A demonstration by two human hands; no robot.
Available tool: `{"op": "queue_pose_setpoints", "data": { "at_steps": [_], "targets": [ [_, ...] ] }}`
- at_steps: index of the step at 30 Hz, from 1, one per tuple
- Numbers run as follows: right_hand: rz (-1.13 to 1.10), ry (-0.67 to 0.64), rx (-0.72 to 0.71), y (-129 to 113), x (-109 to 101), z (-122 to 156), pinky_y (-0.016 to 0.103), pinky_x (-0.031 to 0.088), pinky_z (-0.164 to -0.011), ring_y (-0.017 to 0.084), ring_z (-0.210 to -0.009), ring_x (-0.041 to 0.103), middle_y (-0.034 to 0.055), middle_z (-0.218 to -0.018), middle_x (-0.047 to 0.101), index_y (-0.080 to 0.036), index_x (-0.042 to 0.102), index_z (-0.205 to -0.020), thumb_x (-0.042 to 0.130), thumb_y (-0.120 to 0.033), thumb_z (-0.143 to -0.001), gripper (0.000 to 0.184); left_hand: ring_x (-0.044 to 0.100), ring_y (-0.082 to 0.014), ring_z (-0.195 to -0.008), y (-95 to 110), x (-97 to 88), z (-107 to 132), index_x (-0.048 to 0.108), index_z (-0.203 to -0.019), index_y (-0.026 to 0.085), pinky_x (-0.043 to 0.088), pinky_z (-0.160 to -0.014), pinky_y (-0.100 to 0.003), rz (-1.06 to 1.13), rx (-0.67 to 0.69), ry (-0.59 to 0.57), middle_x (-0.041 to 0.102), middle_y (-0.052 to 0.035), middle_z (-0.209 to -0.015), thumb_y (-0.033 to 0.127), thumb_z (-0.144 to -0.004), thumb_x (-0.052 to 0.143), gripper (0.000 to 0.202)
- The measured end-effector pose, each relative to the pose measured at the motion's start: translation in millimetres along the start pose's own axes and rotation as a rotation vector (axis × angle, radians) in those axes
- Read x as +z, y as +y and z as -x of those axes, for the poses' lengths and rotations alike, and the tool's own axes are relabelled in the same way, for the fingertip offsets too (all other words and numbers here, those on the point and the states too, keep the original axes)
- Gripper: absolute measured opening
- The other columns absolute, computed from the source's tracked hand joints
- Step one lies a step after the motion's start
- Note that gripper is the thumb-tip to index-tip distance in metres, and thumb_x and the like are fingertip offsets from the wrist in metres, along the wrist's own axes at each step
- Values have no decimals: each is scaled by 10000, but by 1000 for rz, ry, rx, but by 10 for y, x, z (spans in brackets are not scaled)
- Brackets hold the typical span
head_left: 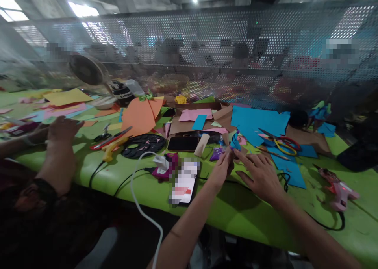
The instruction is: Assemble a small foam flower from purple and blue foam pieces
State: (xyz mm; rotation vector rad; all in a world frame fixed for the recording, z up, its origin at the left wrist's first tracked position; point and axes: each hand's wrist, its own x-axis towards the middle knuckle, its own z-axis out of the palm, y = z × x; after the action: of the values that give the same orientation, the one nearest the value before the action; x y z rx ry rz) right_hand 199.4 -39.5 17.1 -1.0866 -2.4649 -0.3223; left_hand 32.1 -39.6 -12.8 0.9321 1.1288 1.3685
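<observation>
Blue curled paper [235, 142] stands just right of frame centre; I have it pinched in the left hand [221, 168], long axis roughly upright above the fingertips. The right hand [260, 173] spreads close beside, contact unclear. Behind lies a blue sheet [258, 120].

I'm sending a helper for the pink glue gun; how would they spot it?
On the green tabletop, look to the right of the person's right hand. The pink glue gun lies there, black cord attached. Its glowing red light sets it apart from the nearby scissors.
</observation>
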Motion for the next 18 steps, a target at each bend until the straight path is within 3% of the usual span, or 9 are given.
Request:
{"op": "queue_pose_setpoints", "data": {
  "at_steps": [4, 8, 18],
  "targets": [
    [8, -6, -4, -1, 6, 4, 376, 364, -784, 259, -916, 513, 86, -1039, 609, -259, 304, -1532, 453, -422, -987, 588, 390, -106, -520, -33, 2, -22, 640, -912, 186, 304, -479, -241, 70, -81, -90, 486, 21, -596, 652, -770, 627, 487],
    [16, 2, -30, 7, 7, 7, 370, 363, -789, 256, -921, 516, 87, -1037, 610, -259, 377, -1498, 477, -408, -978, 551, 207, -59, -461, -66, 5, -60, 463, -747, 201, 180, -440, -211, 223, -139, -127, 307, 91, -538, 718, -727, 627, 543],
    [44, 27, -20, 29, 18, 2, 390, 379, -795, 262, -917, 528, 97, -1038, 622, -230, 397, -1491, 479, -419, -971, 560, 124, -44, -445, 17, 8, -21, 372, -706, 211, 112, -438, -197, 321, -165, -248, 233, 115, -523, 683, -745, 643, 546]
  ]
}}
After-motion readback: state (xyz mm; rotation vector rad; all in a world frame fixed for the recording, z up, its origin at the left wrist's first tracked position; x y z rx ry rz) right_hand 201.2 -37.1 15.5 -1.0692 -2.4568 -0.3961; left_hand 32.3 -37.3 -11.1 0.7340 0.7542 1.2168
